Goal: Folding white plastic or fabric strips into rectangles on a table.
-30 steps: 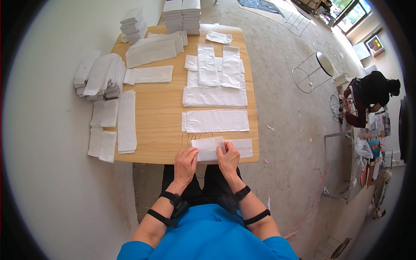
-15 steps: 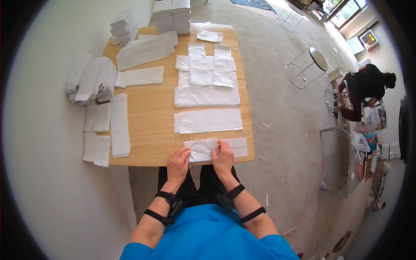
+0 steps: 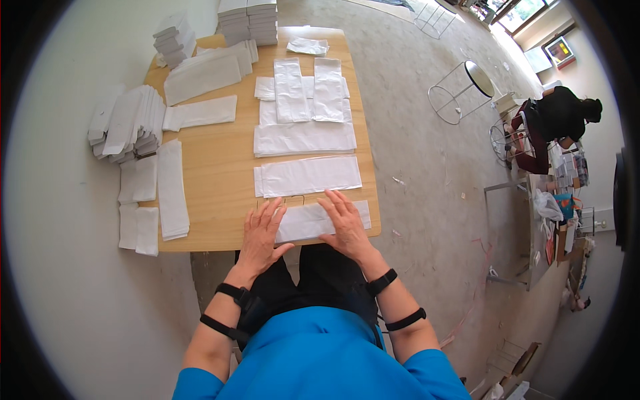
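A long strip of white paper (image 3: pixel 308 223) lies flat at the near edge of the table. My left hand (image 3: pixel 261 233) is open over its left end, fingers spread and thumb pointing right. My right hand (image 3: pixel 348 228), also open, rests on or just above the strip's right half. I cannot tell how firmly either palm touches it. Just beyond lies a wider white paper stack (image 3: pixel 310 177). Farther off, two upright white strips (image 3: pixel 291 90) lie across more layered white sheets (image 3: pixel 305 139).
The wooden table (image 3: pixel 212 160) carries fanned white paper piles (image 3: pixel 137 123) along its left side. Block-shaped white stacks (image 3: pixel 248 23) stand at the far left. To the right are a round stool (image 3: pixel 479 79), a seated person (image 3: pixel 560 117) and a cluttered side table (image 3: pixel 533 233).
Both hands have let go of the shorter paper piece they were pinching and spread open, moving apart. The whole view has shifted slightly.
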{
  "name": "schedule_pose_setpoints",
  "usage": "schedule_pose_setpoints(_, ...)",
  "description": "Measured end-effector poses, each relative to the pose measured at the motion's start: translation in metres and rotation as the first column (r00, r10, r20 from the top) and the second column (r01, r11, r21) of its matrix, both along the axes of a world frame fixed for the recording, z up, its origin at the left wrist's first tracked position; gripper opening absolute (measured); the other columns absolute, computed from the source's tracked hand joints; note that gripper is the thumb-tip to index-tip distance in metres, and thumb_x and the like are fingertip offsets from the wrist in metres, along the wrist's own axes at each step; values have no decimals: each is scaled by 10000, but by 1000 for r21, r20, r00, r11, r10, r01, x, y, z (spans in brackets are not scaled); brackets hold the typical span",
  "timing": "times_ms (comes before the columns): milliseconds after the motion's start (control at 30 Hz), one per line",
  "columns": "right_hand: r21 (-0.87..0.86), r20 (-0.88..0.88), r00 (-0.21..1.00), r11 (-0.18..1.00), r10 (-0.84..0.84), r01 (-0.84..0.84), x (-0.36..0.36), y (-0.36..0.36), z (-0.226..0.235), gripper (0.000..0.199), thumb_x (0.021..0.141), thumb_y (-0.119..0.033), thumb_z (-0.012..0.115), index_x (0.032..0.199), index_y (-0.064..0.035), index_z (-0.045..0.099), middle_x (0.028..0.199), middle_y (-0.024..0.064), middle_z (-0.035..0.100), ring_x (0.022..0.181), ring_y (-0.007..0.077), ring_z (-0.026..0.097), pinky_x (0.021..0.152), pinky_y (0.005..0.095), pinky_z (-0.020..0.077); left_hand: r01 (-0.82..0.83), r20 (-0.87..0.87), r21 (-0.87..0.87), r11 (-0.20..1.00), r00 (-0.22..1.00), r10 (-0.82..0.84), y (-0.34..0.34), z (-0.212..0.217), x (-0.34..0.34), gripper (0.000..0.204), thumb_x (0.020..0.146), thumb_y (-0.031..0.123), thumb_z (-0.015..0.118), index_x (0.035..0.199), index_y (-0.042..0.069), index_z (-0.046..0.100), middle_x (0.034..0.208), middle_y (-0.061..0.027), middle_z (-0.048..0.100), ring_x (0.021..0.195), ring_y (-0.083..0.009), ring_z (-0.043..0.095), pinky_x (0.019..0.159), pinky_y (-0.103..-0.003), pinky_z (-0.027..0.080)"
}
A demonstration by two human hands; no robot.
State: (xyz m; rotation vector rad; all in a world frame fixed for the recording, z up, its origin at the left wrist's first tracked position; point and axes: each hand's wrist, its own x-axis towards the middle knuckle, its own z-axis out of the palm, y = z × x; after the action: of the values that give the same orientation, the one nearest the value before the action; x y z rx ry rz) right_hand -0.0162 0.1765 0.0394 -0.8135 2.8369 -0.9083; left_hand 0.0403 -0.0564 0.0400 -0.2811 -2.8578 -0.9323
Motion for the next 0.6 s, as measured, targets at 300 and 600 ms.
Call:
schedule_pose_setpoints(300,157,34,994,982,104,-108,4,-19,-16,887,624,-182,844,1402,-119,423,1401,84,452,1385,297,332,1156,525,193,-76,-18,-52,996,997,75,-6,-17,-4,656,764,316,771,1307,88,482,1352,-120,478,1225,-321,451,1020,-472,347)
schedule_pose_setpoints(600,-130,9,999,991,-42,43,25,-51,-32,310,708,-103,768,998,-88,658,902,90,593,876,285,567,769,389,506,-572,359,192,797,797,486,18,-36,11,212,827,246,697,797,42,648,777,-98,630,717,-272,627,639,-389,482)
